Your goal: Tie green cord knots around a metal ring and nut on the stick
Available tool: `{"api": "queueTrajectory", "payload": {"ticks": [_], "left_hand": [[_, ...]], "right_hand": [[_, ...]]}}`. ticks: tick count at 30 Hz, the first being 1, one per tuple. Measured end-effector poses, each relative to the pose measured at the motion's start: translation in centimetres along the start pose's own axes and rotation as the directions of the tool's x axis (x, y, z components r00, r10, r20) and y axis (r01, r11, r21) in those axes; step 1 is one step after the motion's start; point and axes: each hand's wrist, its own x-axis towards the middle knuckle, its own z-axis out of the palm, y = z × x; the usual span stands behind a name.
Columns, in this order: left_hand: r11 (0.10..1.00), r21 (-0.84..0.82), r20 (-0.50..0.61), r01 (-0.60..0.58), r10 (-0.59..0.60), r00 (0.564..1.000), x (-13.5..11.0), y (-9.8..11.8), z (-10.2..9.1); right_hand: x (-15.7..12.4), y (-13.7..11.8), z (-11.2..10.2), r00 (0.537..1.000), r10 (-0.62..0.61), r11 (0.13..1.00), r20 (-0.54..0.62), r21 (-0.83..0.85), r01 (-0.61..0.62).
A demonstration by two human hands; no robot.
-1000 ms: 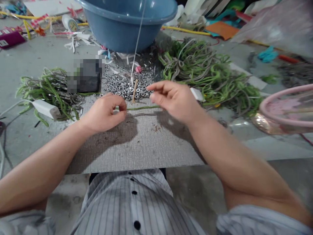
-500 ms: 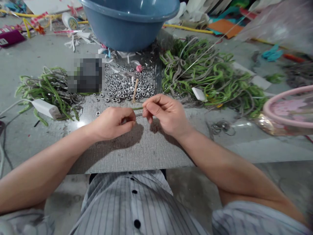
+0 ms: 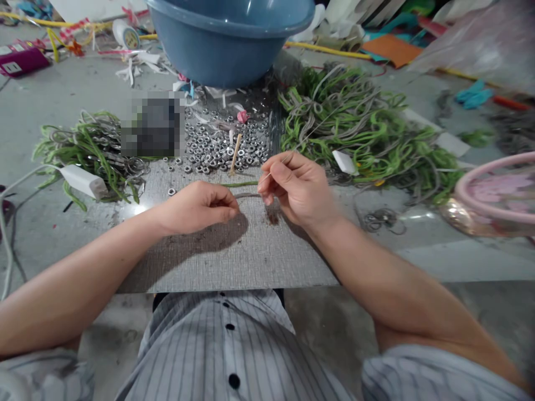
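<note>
A green cord (image 3: 240, 184) and a grey cord (image 3: 249, 195) run between my two hands, just above the near part of the table. My left hand (image 3: 198, 209) is closed on the cord, palm down, its thumb against the curled fingers. To its right, my right hand (image 3: 298, 186) pinches the cords' other end between thumb and fingers. A thin pale strand, perhaps thread or wire, shows at the right fingertips; its kind is unclear. Right behind the hands lie many small metal rings (image 3: 209, 153) and a thin wooden stick (image 3: 236, 153).
A blue basin (image 3: 225, 50) stands at the back. A heap of green and grey cords (image 3: 346, 117) lies right, a smaller cord bundle (image 3: 83, 150) with metal rings left. A white plastic block (image 3: 83, 182) with a cable sits beside it. A pink-rimmed object (image 3: 462, 189) is far right.
My right hand has drawn slightly right, away from the left hand. The gap between them is wider and more of the cords shows. The whole view has shifted a little.
</note>
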Motion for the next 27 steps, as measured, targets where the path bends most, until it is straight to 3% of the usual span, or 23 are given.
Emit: {"api": "queueTrajectory", "payload": {"ticks": [8,16,27], "left_hand": [[1.000,-0.020,0.129,-0.016,0.018,0.991,0.0,-0.2,-0.5],[0.915,-0.400,0.349,0.051,0.100,0.932,0.0,-1.8,-1.4],[0.899,-0.412,0.348,0.146,0.007,0.937,0.3,-2.2,-1.1]], "right_hand": [[0.0,0.2,-0.1,1.000,0.005,0.999,0.027,0.052,-0.006],[0.5,0.5,-1.1,0.970,0.022,0.985,0.242,0.163,-0.063],[0.5,0.4,-1.0,0.969,0.052,0.973,0.240,0.208,-0.104]]}}
